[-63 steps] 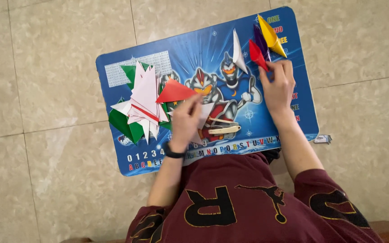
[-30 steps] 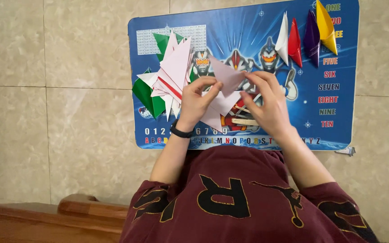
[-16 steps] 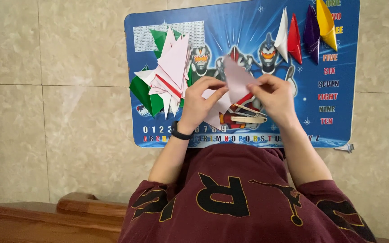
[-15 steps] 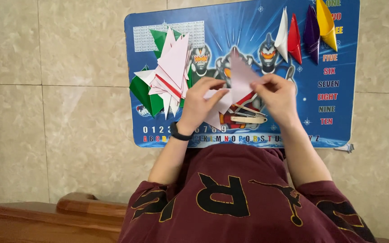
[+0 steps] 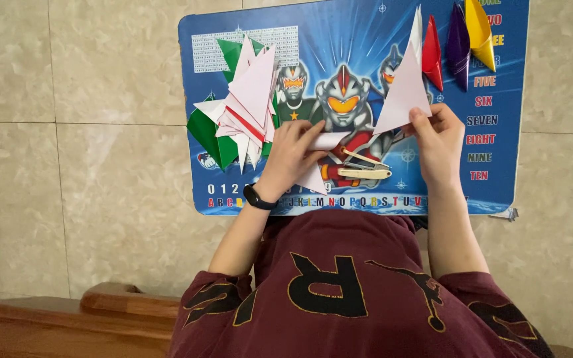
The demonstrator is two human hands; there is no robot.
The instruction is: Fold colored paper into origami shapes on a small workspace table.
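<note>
One pink paper triangle (image 5: 402,93) — now rightward.

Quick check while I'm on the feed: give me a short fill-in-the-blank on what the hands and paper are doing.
The right hand lifts a pale pink ____ of folded paper.
The left hand wears a ____ wristband.
Both hands work over a ____ mat.

Missing: triangle; black; blue
</note>
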